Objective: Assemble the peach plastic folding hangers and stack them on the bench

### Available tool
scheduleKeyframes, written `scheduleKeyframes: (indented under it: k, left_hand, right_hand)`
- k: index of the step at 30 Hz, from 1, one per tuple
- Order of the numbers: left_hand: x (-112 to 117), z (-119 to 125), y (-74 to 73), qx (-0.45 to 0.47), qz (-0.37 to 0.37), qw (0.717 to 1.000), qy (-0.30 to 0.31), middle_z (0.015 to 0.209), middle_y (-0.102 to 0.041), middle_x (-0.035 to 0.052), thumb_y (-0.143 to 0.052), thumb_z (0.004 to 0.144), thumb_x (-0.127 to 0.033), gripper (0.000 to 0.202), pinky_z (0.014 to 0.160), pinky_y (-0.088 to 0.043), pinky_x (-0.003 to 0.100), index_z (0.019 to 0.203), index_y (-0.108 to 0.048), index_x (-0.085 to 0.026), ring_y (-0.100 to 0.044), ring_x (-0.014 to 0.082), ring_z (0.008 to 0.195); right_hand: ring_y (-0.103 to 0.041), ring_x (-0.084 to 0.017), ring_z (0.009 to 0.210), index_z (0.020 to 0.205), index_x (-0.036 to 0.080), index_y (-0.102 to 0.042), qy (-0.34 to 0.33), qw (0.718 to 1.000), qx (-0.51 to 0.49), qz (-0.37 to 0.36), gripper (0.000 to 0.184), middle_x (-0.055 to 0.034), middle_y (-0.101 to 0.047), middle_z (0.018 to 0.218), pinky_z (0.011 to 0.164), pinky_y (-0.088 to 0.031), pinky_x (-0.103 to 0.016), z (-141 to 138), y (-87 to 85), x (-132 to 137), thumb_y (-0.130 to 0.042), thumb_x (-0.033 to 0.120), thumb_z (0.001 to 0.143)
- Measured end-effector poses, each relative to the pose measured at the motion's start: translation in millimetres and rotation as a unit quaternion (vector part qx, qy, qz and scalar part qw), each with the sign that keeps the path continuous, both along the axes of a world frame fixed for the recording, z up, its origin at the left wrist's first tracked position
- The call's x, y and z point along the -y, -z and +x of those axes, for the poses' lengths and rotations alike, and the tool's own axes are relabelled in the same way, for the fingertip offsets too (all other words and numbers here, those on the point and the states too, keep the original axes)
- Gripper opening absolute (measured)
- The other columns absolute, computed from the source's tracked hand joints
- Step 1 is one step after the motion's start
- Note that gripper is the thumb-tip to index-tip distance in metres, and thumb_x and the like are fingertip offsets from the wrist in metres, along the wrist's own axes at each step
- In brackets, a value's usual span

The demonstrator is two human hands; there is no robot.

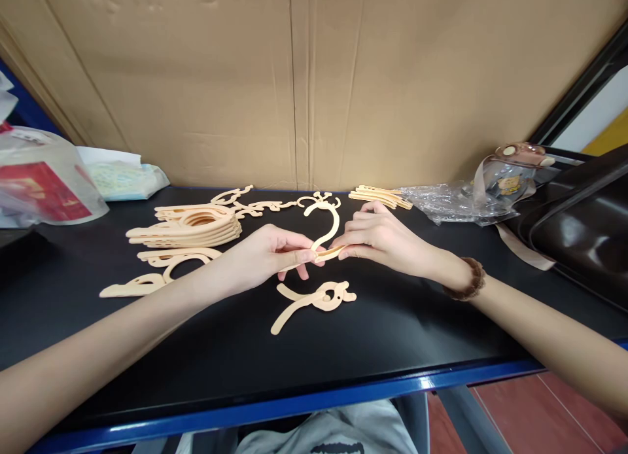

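Between my hands is a beige plastic folding hanger [330,231], its curved hook pointing up and away from me. My left hand [267,254] pinches its left side near the hook's base, and my right hand [383,235] grips the right arm; both hands are closed. The fingers partly hide the joint. Just in front of them lie loose beige hanger pieces [314,301], crossed over one another. Beyond the hook rest small hook-like pieces [320,201]. Left of my left hand is a stack of beige hanger parts [196,226], with separate hanger parts [147,282] nearer me, partly behind my forearm.
Branching beige pieces [255,207] lie at the back, beside a bundle of beige strips [380,195]. Clear plastic wrapping [451,203], a clear bottle [510,176] and a dark bag [583,212] stand right. A tissue pack [125,178] and white bag [46,179] are left. Cardboard [294,81] walls the back.
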State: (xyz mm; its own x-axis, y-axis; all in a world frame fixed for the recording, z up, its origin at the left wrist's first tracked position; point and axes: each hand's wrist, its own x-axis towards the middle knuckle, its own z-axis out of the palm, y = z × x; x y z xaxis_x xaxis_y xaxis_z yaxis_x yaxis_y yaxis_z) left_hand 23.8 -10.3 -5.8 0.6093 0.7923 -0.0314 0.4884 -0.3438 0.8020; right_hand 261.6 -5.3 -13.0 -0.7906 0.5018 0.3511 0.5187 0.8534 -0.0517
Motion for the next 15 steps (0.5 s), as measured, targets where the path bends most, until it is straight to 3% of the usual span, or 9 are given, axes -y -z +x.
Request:
scheduleKeyframes:
  k: [10,15]
  left_hand:
    - [1,-1,-0.4,-0.007,0.047,0.998,-0.037,0.067,-0.07,0.0008,-0.056,0.08,-0.044,0.029,0.05,-0.042,0.021,0.082,-0.075,-0.022,-0.054,0.0129,0.056]
    - [-3,-6,8.0,-0.038,0.138,0.989,-0.03,0.07,-0.069,-0.0008,-0.05,0.086,-0.045,0.032,0.051,-0.04,0.022,0.078,-0.071,-0.022,-0.054,0.0125,0.057]
  right_hand:
    - [-0.055,-0.015,0.074,0.107,0.024,-0.069,0.051,0.998,-0.001,-0.021,0.034,-0.0013,-0.068,0.08,0.076,-0.027,-0.032,-3,4.8,-1,-0.043,0.042,0.097]
    - [-0.057,-0.015,0.073,0.106,0.025,-0.069,0.104,0.994,0.011,-0.012,0.032,-0.0012,-0.068,0.08,0.07,-0.028,-0.03,-10,7.1,6,-0.043,0.041,0.097]
